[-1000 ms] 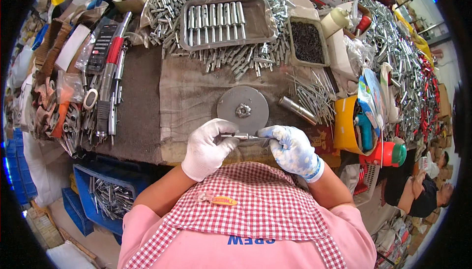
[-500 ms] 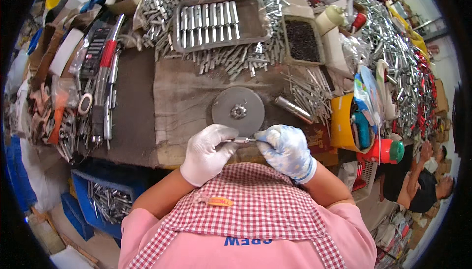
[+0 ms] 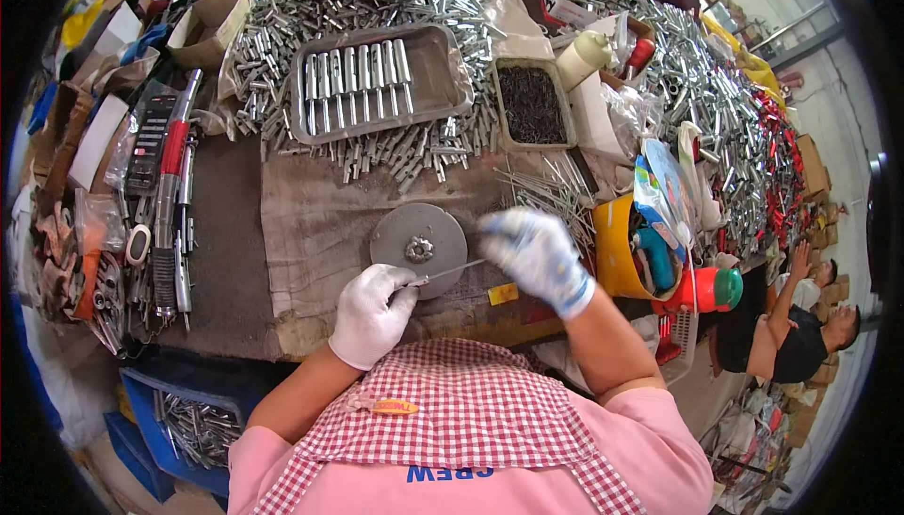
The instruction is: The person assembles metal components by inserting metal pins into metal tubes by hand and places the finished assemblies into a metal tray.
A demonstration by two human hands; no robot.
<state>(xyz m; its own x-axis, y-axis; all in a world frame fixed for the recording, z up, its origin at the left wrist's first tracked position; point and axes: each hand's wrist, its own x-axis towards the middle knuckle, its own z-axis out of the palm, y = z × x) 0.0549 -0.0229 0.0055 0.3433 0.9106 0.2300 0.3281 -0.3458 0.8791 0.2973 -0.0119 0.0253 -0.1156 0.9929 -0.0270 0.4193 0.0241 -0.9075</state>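
Observation:
My left hand, in a white glove, is closed with thumb and fingertips pinching a thin metal rod. The rod slants up to the right across the lower edge of a round grey disc that has a lumpy metal piece at its centre. My right hand, in a blue-and-white glove, is near the rod's far end. Motion smears its fingers, so their grip cannot be made out. A small yellow piece lies below that hand. Loose thin rods are scattered just beyond it.
A grey tray with a row of metal tubes stands on piled parts. Nearby are a box of dark small pieces, a yellow bucket, tools at left and a blue bin below. Other people are at the right.
My right hand has moved right and away from my left, and the rod now shows between them. The thick metal tube right of the disc is out of sight. The whole view has shifted.

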